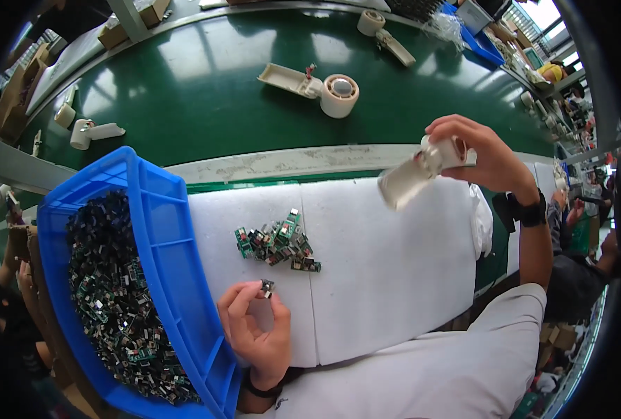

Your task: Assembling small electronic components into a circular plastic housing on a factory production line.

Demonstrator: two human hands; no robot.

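Note:
Between the thumb and fingers of my left hand (258, 332) is a small circuit board (267, 287), held low over the white foam work surface (387, 279). Just beyond it lies a loose pile of green circuit boards (277, 242). My right hand (481, 150) is raised at the right, gripping a white plastic handheld fan housing (410, 180) by its round head. The housing's handle points down and to the left, slightly blurred. To the left of my left hand stands a blue bin (164, 230) full of similar small circuit boards (115, 300).
Past the foam runs a green conveyor belt (206, 91). Several white fan housings rest on it, including one near the middle (339, 96), one at the far right (396, 49) and one at the left (80, 134). A white plastic bag (481, 222) hangs by the foam's right edge.

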